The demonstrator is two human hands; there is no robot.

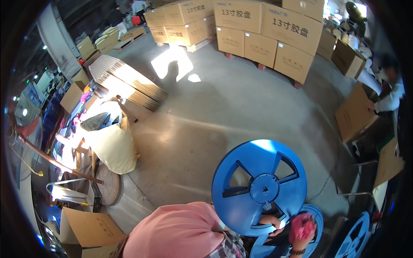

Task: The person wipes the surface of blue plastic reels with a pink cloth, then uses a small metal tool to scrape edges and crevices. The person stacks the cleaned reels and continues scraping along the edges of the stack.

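Note:
A large blue plastic reel (264, 189) with a round hub and cut-out windows faces up in front of me. My left hand (270, 222) grips it near its lower rim, fingers showing through a window. In my right hand (298, 244), with a dark bracelet at the wrist, is a bunched pink cloth (303, 225), close beside the reel's lower right edge. Behind both hands lies a second blue reel (318, 221), partly covered by the first. A third blue reel (357, 234) stands at the lower right.
Stacked cardboard cartons (288, 34) stand on pallets at the back. Flattened cardboard (129, 84) leans at the left, near a cream sack (114, 148). An open carton (92, 228) sits lower left. At the right edge, another person's hand (371, 105) touches a cardboard box (355, 114).

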